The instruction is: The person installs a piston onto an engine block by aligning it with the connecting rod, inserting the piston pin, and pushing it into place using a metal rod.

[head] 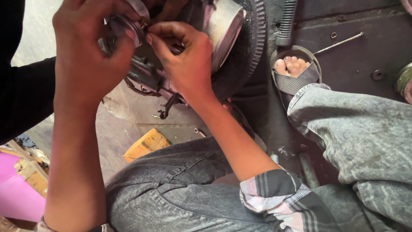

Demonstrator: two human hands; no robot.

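Pink sheet (17, 195), lower L edge, beside wood scraps.
L hand (86, 51): fingers curled around a round metal ring part (128, 28) at the assembly's L end; grip closed on it.
Yellow block (143, 146) on floor, below the hands.
Engine assy (150, 71), dark, greasy, top centre, between both hands.
R hand (184, 56): fingertips pinched narrow on a small piece by the ring; piece too small to tell.
Shiny metal cylinder (223, 25) behind R hand, resting against toothed flywheel (253, 38).
Sandalled foot (294, 71) R of flywheel.
Thin rod (339, 43) on dark floor, upper R.
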